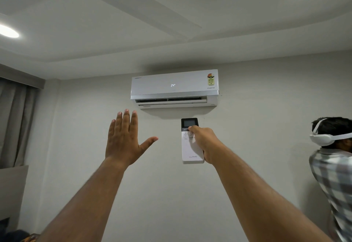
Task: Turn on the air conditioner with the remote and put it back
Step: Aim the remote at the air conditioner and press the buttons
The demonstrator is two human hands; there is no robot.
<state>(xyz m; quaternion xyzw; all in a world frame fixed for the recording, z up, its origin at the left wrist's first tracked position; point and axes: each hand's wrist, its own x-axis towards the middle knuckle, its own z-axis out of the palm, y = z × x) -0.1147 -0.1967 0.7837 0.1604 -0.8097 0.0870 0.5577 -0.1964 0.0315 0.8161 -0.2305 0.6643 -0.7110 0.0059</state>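
Pale grey walls and a stepped white ceiling are filling the frame, with a ceiling fan blade (144, 7) crossing the upper left and round ceiling lights (7, 31) glowing at the left edge and top right corner. Mounted high on the wall at centre, the air conditioner (174, 87) is showing "24" on its front panel, and its lower flap is sitting open. Just below it in the frame, the right hand (204, 142) is gripping the white remote (191, 142) upright, fingers wrapped around its right side and the thumb pressing on the buttons under the dark screen, which is pointing up toward the unit. To the left of centre, the left hand (124, 138) is reaching up empty, palm toward the wall, fingers straight and together, thumb spread out to the right. Grey curtains (15, 119) are hanging at the left edge. At the right edge a second person (333, 165) in a checked shirt is standing, wearing a white headband device (323, 138).
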